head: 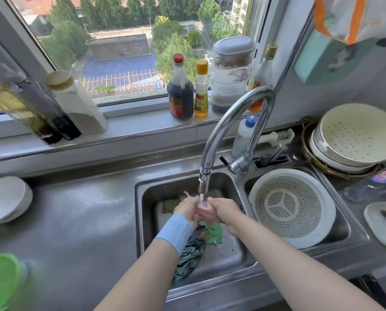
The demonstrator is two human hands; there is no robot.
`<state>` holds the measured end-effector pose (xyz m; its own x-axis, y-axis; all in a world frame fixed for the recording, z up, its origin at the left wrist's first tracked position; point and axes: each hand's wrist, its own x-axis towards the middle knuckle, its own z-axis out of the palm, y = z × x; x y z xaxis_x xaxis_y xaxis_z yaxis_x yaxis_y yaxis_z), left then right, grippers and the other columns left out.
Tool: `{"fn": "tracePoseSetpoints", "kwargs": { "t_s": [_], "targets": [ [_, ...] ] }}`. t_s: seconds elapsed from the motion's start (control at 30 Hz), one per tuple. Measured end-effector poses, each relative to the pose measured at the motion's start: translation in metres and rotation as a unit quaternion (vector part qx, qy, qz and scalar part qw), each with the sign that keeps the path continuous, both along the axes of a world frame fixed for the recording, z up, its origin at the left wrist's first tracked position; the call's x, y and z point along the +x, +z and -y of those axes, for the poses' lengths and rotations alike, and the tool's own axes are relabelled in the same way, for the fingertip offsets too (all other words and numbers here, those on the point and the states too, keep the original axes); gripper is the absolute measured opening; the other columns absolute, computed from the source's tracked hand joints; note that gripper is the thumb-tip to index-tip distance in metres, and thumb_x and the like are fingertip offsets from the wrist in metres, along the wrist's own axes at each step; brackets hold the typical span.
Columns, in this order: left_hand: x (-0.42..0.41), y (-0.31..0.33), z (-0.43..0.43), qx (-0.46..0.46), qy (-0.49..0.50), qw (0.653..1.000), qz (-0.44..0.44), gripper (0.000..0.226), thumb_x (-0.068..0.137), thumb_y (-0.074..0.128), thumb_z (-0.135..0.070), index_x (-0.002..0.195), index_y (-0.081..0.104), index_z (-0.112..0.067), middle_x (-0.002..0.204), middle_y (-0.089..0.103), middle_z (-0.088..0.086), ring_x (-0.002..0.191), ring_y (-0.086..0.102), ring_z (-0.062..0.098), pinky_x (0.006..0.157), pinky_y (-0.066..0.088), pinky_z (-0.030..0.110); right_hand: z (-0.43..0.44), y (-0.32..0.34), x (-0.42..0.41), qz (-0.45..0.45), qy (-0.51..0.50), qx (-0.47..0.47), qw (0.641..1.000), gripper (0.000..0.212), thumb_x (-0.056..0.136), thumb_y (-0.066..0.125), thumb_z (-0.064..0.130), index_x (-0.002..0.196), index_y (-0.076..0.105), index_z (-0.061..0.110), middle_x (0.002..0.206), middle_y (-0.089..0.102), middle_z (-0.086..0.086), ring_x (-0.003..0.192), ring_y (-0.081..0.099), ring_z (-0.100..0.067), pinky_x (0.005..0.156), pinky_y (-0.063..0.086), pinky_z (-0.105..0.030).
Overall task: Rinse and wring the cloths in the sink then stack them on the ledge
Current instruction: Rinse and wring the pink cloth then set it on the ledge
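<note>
A steel worktop [75, 209] runs below a window ledge [142, 127] lined with bottles [180, 90]. A white colander [288, 205] fills the right basin. In the left sink [145, 221] basin, beneath a curved tap [212, 142] running water, a grey-green cloth [189, 259] and a light green cloth [214, 233] lie bunched. Above them, left hand [186, 208] and right hand [226, 212], fingers curled, grip a wadded pink cloth [206, 209] between them in the stream.
</note>
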<state>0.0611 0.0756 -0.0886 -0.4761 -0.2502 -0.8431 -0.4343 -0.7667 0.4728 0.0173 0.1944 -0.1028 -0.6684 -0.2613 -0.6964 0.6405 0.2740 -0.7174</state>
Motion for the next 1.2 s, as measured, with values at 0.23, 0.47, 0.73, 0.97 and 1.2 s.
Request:
{"fn": "tracePoseSetpoints", "kwargs": {
  "t_s": [0.23, 0.47, 0.73, 0.97, 1.2],
  "targets": [
    [0.004, 0.002, 0.021, -0.354, -0.337, 0.872, 0.024, 0.037, 0.09, 0.059, -0.028, 0.122, 0.05, -0.011, 0.105, 0.067, 0.006, 0.094, 0.065, 0.025, 0.086, 0.054, 0.037, 0.005, 0.007, -0.008, -0.02, 0.048, -0.014, 0.999, 0.024, 0.107, 0.043, 0.019, 0.09, 0.058, 0.009, 0.08, 0.065, -0.014, 0.067, 0.063, -0.027, 0.065, 0.055, -0.038],
    [0.01, 0.006, 0.022, -0.44, -0.526, 0.726, -0.043, 0.003, 0.086, 0.064, -0.021, 0.086, 0.065, -0.018, 0.076, 0.06, -0.006, 0.073, 0.055, 0.015, 0.068, 0.048, 0.024, 0.026, 0.012, -0.017, 0.011, -0.009, -0.065, 0.998, 0.023, 0.107, 0.036, 0.012, 0.096, 0.056, 0.009, 0.074, 0.059, -0.015, 0.061, 0.053, -0.025, 0.06, 0.049, -0.036],
    [-0.001, 0.006, 0.041, -0.485, -0.523, 0.698, -0.059, 0.019, 0.089, 0.066, -0.027, 0.077, 0.054, -0.018, 0.076, 0.057, 0.0, 0.07, 0.05, 0.018, 0.061, 0.041, 0.028, 0.002, 0.006, -0.022, -0.127, 0.242, 0.043, 0.961, 0.028, 0.075, 0.083, 0.028, 0.096, 0.066, 0.021, 0.091, 0.071, 0.005, 0.08, 0.065, -0.007, 0.075, 0.055, -0.027],
    [0.004, 0.009, 0.053, -0.47, -0.507, 0.718, -0.081, 0.02, 0.092, 0.063, -0.04, 0.094, 0.057, -0.022, 0.081, 0.059, -0.005, 0.071, 0.051, 0.013, 0.062, 0.041, 0.025, 0.007, 0.015, -0.027, -0.157, 0.248, 0.051, 0.955, 0.029, 0.088, 0.073, 0.028, 0.069, 0.059, 0.01, 0.06, 0.043, 0.002, 0.058, 0.037, -0.017, 0.053, 0.033, -0.032],
    [-0.004, 0.008, 0.053, -0.478, -0.52, 0.707, -0.037, 0.025, 0.097, 0.057, -0.032, 0.075, 0.059, -0.02, 0.065, 0.056, -0.004, 0.061, 0.051, 0.015, 0.063, 0.045, 0.029, 0.016, 0.007, -0.014, -0.077, 0.143, -0.013, 0.987, 0.034, 0.094, 0.035, 0.008, 0.099, 0.069, 0.007, 0.079, 0.062, -0.013, 0.068, 0.06, -0.02, 0.071, 0.058, -0.042]
  ]
}}
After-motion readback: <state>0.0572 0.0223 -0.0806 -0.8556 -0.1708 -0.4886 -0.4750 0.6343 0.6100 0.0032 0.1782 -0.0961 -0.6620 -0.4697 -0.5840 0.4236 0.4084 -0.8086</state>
